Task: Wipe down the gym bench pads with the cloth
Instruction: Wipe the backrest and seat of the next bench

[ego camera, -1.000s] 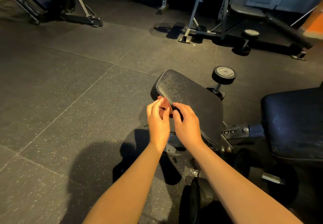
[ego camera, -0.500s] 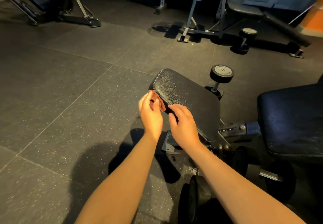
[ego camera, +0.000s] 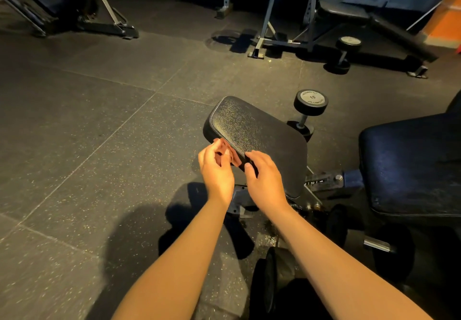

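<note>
From your head view, the floor [ego camera: 99,125] is dark speckled rubber tile in a dim gym, with a rack [ego camera: 270,12] and a machine [ego camera: 74,7] along the far side. Two bench pads are close to you: the seat pad [ego camera: 259,135] and the back pad [ego camera: 411,165]. Two dumbbells stand on end, one [ego camera: 310,101] just beside the seat pad and one [ego camera: 348,42] farther off. The one cloth [ego camera: 222,152] sits at the seat pad's near left edge. Your left hand [ego camera: 215,170] grips it and your right hand [ego camera: 264,180] pinches its other end.
</note>
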